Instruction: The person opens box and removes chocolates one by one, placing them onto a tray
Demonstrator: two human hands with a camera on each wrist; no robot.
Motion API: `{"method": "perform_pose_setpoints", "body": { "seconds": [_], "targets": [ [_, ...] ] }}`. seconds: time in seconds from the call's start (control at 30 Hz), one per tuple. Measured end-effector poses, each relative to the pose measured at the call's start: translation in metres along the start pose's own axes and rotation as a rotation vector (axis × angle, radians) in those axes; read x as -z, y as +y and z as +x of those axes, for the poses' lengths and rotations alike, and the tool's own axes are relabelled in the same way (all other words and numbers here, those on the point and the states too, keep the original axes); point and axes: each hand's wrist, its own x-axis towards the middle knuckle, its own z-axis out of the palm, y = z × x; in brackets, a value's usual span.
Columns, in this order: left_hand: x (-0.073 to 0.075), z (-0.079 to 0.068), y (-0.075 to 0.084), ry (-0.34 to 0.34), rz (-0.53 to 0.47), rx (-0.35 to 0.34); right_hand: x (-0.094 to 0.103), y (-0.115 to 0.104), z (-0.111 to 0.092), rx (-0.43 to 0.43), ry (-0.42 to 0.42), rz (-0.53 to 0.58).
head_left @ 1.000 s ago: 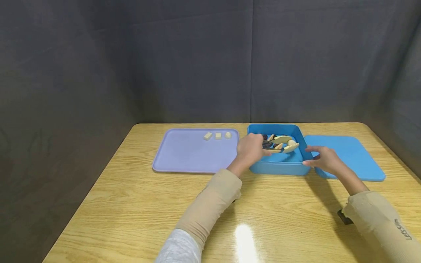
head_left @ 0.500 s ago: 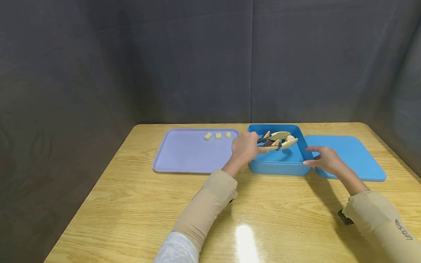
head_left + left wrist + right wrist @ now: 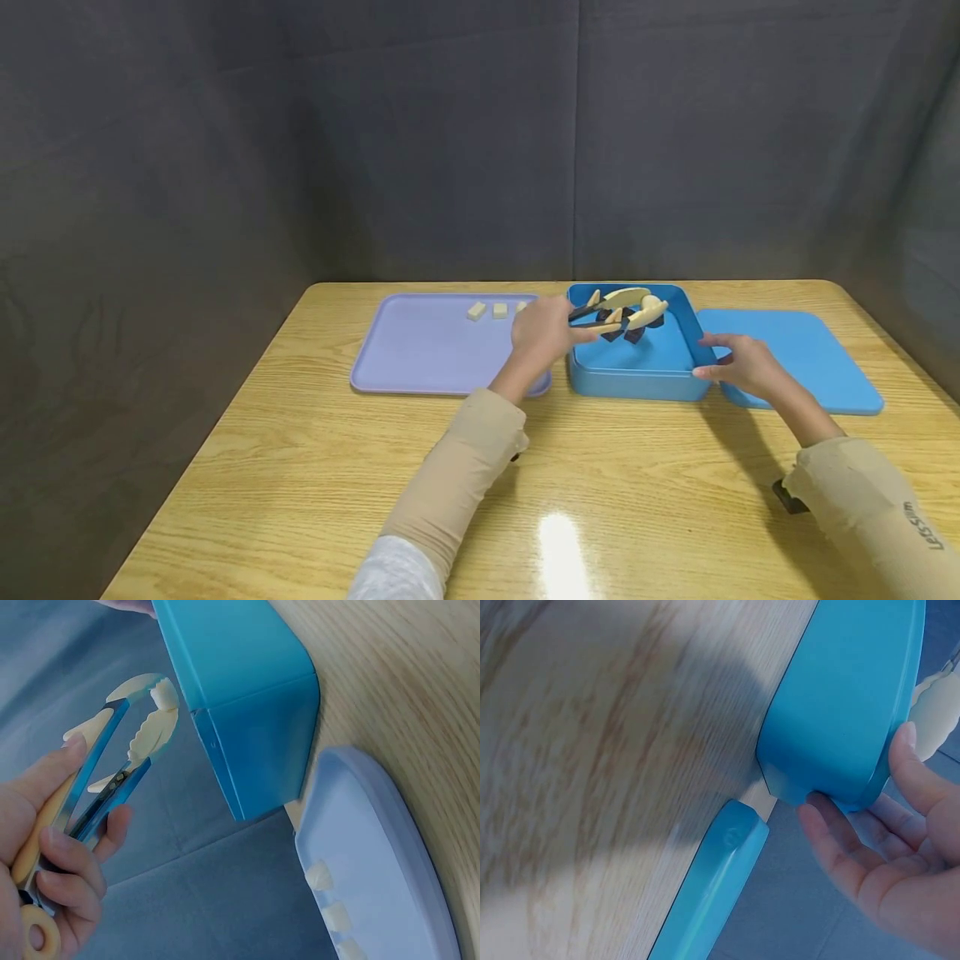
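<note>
My left hand [image 3: 540, 330] grips a pair of kitchen tongs [image 3: 628, 297] with cream handles and scalloped cream tips. Pinched between those tips is a small whitish piece [image 3: 165, 695], raised above the rim of the blue box [image 3: 637, 384]. Several dark chunks [image 3: 634, 335] show below the tongs in the head view, over the box's inside. On the box's right side, my right hand [image 3: 741, 364] holds the wall near the front corner, thumb [image 3: 904, 739] at the rim and fingers against the outside.
Left of the box lies a lilac tray [image 3: 435, 358]; near its far edge are small white pieces [image 3: 477, 311], one partly behind my left hand. A flat blue lid [image 3: 802, 358] lies right of the box. Dark cloth [image 3: 450, 150] hangs behind the wooden table [image 3: 315, 467].
My left hand has drawn the tongs, with the whitish piece in their tips, up and to the left from inside the box. The right hand keeps its place on the box wall.
</note>
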Motion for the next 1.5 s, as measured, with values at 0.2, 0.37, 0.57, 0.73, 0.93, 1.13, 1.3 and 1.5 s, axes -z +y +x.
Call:
{"method": "perform_pose_setpoints", "body": {
  "seconds": [0.2, 0.37, 0.57, 0.73, 0.93, 1.13, 1.3, 1.5],
  "targets": [
    [0.004, -0.001, -0.008, 0.02, -0.06, 0.003, 0.0, -0.001, -0.001, 0.001, 0.006, -0.013],
    [0.007, -0.001, -0.014, 0.025, -0.087, 0.024, 0.0, 0.0, -0.002, 0.008, 0.012, -0.009],
    [0.008, -0.004, -0.023, 0.055, -0.121, 0.013, 0.0, 0.001, -0.002, 0.022, 0.016, -0.014],
    [0.01, -0.007, -0.032, 0.079, -0.139, 0.013, -0.001, 0.001, -0.003, 0.018, 0.012, -0.014],
    [0.014, -0.009, -0.042, 0.103, -0.187, 0.022, 0.0, 0.0, -0.003, 0.017, 0.007, -0.007],
    [0.017, -0.012, -0.053, 0.133, -0.22, 0.045, 0.0, 0.0, -0.003, 0.013, 0.007, -0.002],
    [0.017, -0.014, -0.062, 0.135, -0.25, 0.052, 0.0, 0.0, -0.004, 0.013, 0.005, -0.004],
    [0.017, -0.019, -0.072, 0.161, -0.256, 0.059, 0.0, 0.0, -0.004, 0.01, 0.005, -0.005]
  ]
}}
